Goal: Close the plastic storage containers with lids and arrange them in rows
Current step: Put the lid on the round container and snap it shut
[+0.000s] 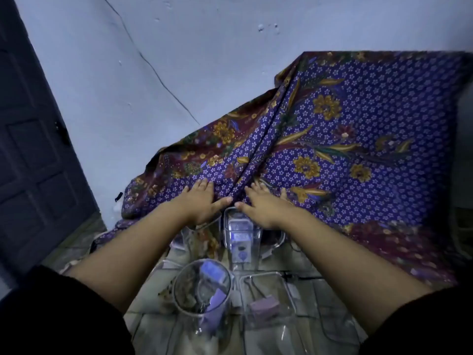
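Note:
My left hand (202, 201) and my right hand (263, 203) lie flat, fingers spread, on a purple floral batik cloth (358, 139). Both hold nothing. Just under my wrists stand clear plastic containers without lids: a round one (204, 231) on the left, a tall square one (240, 234) with blue-labelled items inside, and a shallow one (276, 239) partly hidden under my right wrist. Closer to me are a round clear jar (202, 288) holding small items and a rectangular clear container (268, 298) with a pink block inside. I cannot make out any lid.
The cloth drapes over a raised surface to the right and spills onto the tiled floor (158, 329). A pale cracked wall (153, 73) rises behind it. A dark panelled door (30, 162) stands at the left.

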